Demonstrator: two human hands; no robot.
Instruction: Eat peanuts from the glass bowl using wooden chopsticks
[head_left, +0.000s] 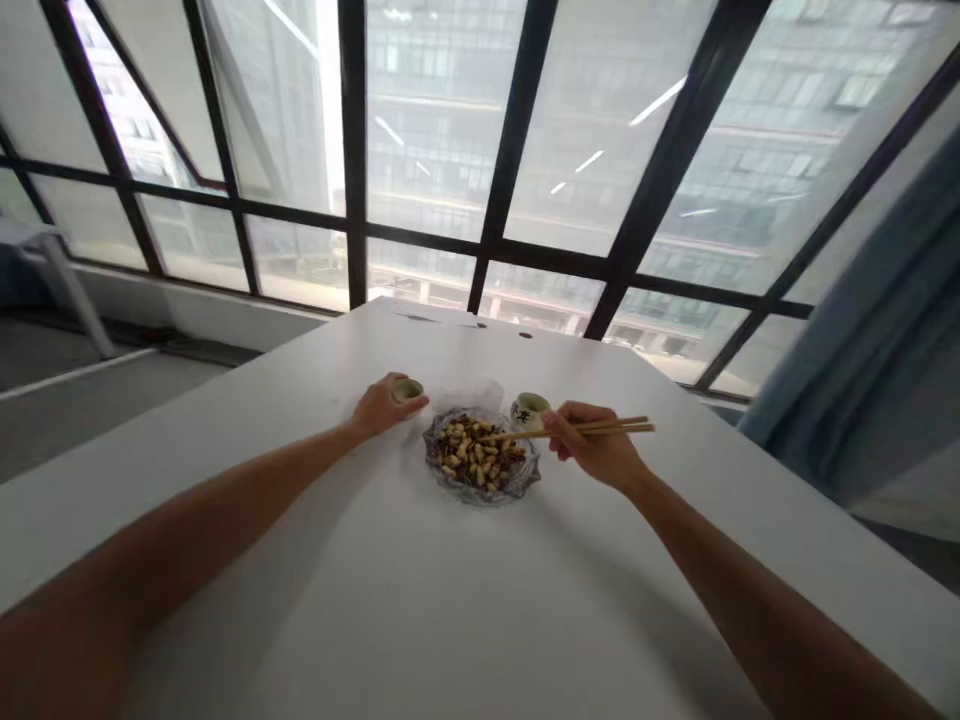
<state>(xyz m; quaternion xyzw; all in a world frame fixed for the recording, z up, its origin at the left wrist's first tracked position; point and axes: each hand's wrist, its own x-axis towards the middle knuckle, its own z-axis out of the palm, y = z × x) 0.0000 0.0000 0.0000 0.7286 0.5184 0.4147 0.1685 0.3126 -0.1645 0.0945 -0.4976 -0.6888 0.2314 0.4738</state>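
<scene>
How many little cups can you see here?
2. One cup is in the left hand's grasp; the other cup stands by the right hand, behind the clear bowl's right side. No others show.

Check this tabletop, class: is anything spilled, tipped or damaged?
Nothing stands out. The food lies within the bowl, with no visible spill. The left hand grips one cup; it and the other cup look upright. The right hand holds the chopsticks. Hairline cracks can't be ruled out.
</scene>
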